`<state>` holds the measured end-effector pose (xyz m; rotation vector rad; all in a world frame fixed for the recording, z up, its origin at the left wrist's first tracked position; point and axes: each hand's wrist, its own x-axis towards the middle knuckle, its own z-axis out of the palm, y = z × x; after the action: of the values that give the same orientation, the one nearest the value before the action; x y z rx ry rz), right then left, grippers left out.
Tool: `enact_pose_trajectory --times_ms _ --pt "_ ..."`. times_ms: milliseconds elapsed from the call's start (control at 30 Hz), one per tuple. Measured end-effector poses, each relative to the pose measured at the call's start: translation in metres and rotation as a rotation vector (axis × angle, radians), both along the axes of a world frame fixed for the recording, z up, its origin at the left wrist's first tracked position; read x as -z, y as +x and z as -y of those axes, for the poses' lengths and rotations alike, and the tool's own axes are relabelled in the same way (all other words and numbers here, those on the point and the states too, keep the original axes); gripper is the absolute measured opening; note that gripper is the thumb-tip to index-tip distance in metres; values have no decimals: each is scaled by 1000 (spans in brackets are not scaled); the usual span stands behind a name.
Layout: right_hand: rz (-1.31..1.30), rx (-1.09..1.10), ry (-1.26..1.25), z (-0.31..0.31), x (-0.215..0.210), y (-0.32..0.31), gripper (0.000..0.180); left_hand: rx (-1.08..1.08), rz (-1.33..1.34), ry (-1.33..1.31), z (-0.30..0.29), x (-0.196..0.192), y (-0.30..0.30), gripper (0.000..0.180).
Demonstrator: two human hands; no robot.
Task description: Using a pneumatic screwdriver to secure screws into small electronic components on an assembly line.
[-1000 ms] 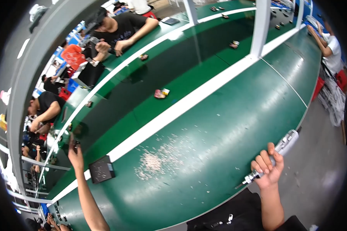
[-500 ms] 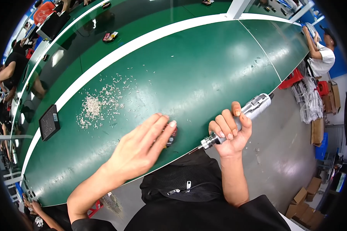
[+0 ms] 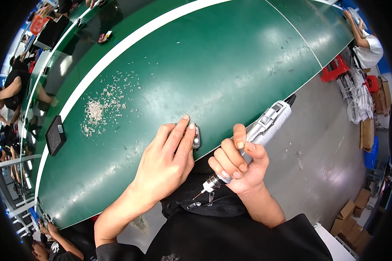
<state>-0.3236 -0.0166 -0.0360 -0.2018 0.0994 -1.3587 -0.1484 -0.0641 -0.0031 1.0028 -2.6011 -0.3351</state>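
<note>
My left hand (image 3: pixel 165 156) is on the table near its front edge, its long fingers laid over a small black device (image 3: pixel 197 138). Only the right side of that device shows, with a silvery round spot; the thumb and the rest are hidden under the hand. Off the table edge, my right hand (image 3: pixel 241 167) wraps around a white-grey electric screwdriver (image 3: pixel 268 124). Its thin bit (image 3: pixel 199 195) slants down to the left, in front of my black bag (image 3: pixel 217 204), apart from the device.
A heap of tiny pale screws or pins (image 3: pixel 94 112) lies scattered on the green table (image 3: pixel 213 78). Beyond it stands a black tray (image 3: pixel 55 135) by the white strip. Another dark device (image 3: pixel 104 37) lies farther off. Red stools (image 3: pixel 334 68) and cardboard boxes (image 3: pixel 350 222) stand right; other people work around.
The view has shifted. My right hand has brought the screwdriver lower and to the left, its bit now lower. My left hand and the device have shifted slightly along the table.
</note>
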Motion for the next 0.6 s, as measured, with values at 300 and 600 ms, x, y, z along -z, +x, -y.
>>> enact_pose_trajectory --times_ms 300,600 --pt "-9 -29 66 -8 3 21 9 4 -48 -127 2 6 2 40" --pt "-168 35 320 -13 0 37 7 59 -8 -279 -5 8 -3 37"
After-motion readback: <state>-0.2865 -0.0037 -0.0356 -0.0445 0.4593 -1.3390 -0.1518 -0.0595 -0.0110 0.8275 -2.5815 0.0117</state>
